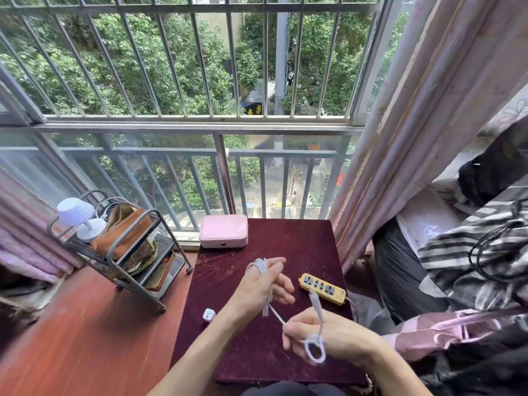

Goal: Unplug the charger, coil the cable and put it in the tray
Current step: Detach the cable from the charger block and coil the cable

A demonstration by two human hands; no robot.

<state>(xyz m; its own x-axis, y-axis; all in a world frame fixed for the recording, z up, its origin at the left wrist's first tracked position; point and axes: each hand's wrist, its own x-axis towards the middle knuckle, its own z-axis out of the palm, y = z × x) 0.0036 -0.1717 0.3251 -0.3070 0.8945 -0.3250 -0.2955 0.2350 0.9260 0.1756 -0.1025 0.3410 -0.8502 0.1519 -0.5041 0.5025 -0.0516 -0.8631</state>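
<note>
Our left grip (pixel 257 291) holds coils of the white cable (pixel 261 267) wound round its fingers. Our right grip (pixel 328 335) pinches the loose end above the worktop (pixel 285 244). The charger (pixel 209 314) lies unplugged beside our left wrist.

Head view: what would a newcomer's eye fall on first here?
The white cable, looped round the left hand and running to the right hand, which grips it, sits centre frame over the maroon table. The yellow power strip lies just right of the hands, the white charger plug left of them. A barred window fills the top.
</note>
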